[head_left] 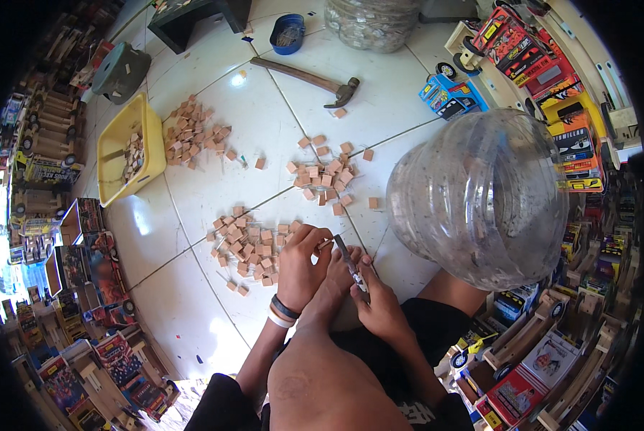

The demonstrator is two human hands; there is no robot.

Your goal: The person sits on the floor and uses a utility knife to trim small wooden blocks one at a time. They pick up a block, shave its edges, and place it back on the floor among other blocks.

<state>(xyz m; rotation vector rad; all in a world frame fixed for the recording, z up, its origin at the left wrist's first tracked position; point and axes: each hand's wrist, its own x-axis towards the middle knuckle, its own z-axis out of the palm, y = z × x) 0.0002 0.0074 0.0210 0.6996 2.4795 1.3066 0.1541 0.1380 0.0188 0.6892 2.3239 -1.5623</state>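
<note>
My left hand, with a black and a white wristband below it, is closed in a pinch. Between its fingertips is what looks like a small wooden block, mostly covered. My right hand grips a slim dark tool, whose exact kind is unclear. The tool's tip reaches up close to the left fingertips, above my bare foot. Beside the left hand lies a pile of small wooden cubes with thin pale pins among them. Another cube pile sits farther off, beyond both hands.
A third cube pile lies by a yellow tub holding more pieces. Farther back are a hammer and a blue dish. A large clear plastic container stands at right. Toy trucks are stacked along both sides.
</note>
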